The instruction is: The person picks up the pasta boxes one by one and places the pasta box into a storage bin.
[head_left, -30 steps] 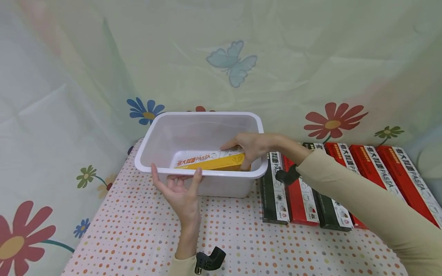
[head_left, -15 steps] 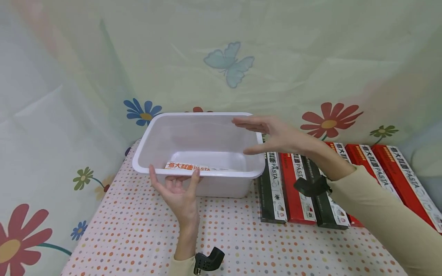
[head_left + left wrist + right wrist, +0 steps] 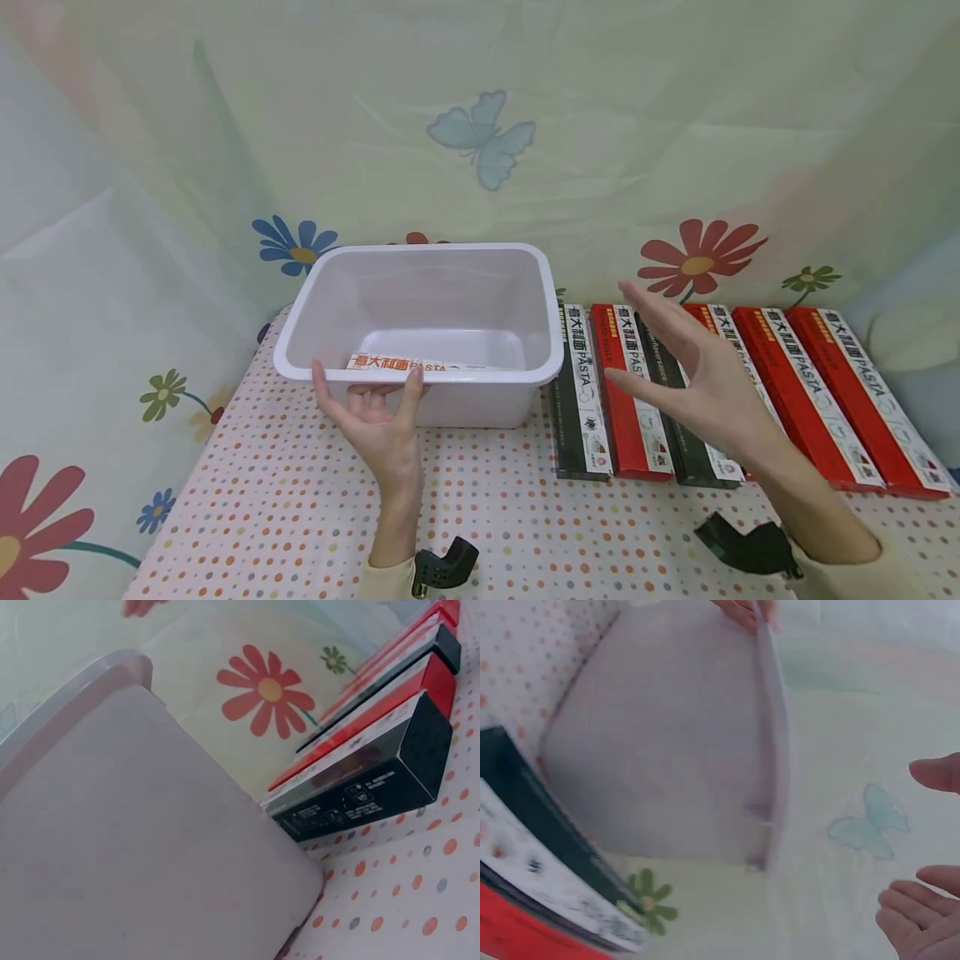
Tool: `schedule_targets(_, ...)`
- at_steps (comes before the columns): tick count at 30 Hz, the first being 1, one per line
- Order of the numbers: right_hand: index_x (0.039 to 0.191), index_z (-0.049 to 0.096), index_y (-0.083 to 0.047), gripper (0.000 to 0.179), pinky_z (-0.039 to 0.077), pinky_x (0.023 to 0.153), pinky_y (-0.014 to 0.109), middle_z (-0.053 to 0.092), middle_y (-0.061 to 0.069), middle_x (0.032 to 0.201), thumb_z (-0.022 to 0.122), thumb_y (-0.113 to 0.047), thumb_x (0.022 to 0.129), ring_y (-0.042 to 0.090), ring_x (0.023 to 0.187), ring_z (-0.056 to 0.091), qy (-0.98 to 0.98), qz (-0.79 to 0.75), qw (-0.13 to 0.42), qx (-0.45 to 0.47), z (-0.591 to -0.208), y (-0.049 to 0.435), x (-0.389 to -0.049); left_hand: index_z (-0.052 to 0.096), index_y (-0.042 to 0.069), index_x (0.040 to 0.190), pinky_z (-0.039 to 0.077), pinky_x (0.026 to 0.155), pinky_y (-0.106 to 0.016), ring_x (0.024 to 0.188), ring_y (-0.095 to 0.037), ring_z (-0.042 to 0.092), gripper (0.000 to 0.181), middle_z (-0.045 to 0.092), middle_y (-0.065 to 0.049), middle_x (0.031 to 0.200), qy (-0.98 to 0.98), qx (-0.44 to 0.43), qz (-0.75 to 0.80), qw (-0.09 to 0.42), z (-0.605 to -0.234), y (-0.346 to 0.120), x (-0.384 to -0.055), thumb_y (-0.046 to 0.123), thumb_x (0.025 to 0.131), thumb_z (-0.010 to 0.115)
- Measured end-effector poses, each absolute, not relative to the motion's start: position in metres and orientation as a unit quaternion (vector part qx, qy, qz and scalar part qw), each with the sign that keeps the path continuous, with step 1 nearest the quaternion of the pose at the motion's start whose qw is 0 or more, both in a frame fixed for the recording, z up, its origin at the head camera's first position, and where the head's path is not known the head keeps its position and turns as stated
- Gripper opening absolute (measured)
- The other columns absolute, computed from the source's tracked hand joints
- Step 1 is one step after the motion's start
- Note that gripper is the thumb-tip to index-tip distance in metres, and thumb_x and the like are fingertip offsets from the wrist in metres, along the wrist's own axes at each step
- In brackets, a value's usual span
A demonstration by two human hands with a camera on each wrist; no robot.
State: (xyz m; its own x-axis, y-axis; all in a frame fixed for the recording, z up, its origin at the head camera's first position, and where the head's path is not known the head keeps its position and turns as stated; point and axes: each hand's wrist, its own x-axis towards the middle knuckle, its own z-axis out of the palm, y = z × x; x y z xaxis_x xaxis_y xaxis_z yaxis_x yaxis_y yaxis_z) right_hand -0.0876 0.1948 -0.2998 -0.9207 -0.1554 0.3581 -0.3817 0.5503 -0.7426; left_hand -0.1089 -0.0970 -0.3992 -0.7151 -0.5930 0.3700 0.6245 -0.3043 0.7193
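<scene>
My left hand [image 3: 382,442] holds the front rim of a white plastic tub [image 3: 480,406], with the thumb up at the rim and the middle fingers bent beneath it. Inside the tub, a pasta box [image 3: 382,362] lies along the front wall; only a strip of its white printed face shows above the rim. My right hand [image 3: 705,383] is in the air over the row of pasta boxes, fingers spread from the thumb, holding nothing. In the right wrist view, its fingertips [image 3: 907,907] stand apart from the tub's side [image 3: 667,750].
Right of the tub, several red and black pasta boxes lie side by side; a black box [image 3: 579,400] is nearest the tub, with a red box [image 3: 633,400] beside it. A dotted cloth [image 3: 525,533] covers the table. Behind hangs a flowered curtain [image 3: 600,125].
My right hand has let go of the yellow-sided pasta box inside the tub, come out, and moved right over the row. The box now lies lower against the front wall. My left hand keeps its place.
</scene>
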Motion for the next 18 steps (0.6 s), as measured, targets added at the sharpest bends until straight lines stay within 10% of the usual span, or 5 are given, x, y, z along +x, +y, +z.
schedule_targets(4,0.166,0.032,-0.019,0.093,0.037,0.127,0.041,0.034,0.012,0.168,0.084,-0.008,0.089,0.036,0.155,0.029,-0.87,0.472,0.111,0.093,-0.337,0.19,-0.068,-0.002,0.014,0.167,0.061,0.103,-0.047,0.13,-0.048,0.054,0.122,0.044,-0.022,0.153,-0.454,-0.017,-0.809,0.372,-0.399,-0.098,-0.109,-0.021,0.079,0.076)
schedule_targets(9,0.165,0.032,-0.011,0.097,0.031,0.115,0.081,0.032,0.02,0.167,0.088,-0.011,0.085,0.048,0.152,0.027,-0.869,0.486,0.091,0.03,-0.384,0.172,-0.051,-0.002,0.015,0.167,0.062,0.1,-0.045,0.129,-0.046,0.055,0.121,0.043,-0.022,0.154,-0.459,-0.017,-0.81,0.364,-0.4,-0.099,-0.107,-0.021,0.081,0.075)
schedule_targets(18,0.163,0.027,0.002,0.105,0.03,0.123,0.071,0.027,0.027,0.167,0.091,-0.019,0.082,0.049,0.153,0.025,-0.879,0.473,0.045,-0.039,-0.43,0.152,-0.05,0.007,0.016,0.167,0.066,0.091,-0.046,0.116,-0.037,0.061,0.114,0.046,-0.023,0.149,-0.462,-0.01,-0.811,0.358,-0.4,-0.099,-0.106,-0.019,0.083,0.075)
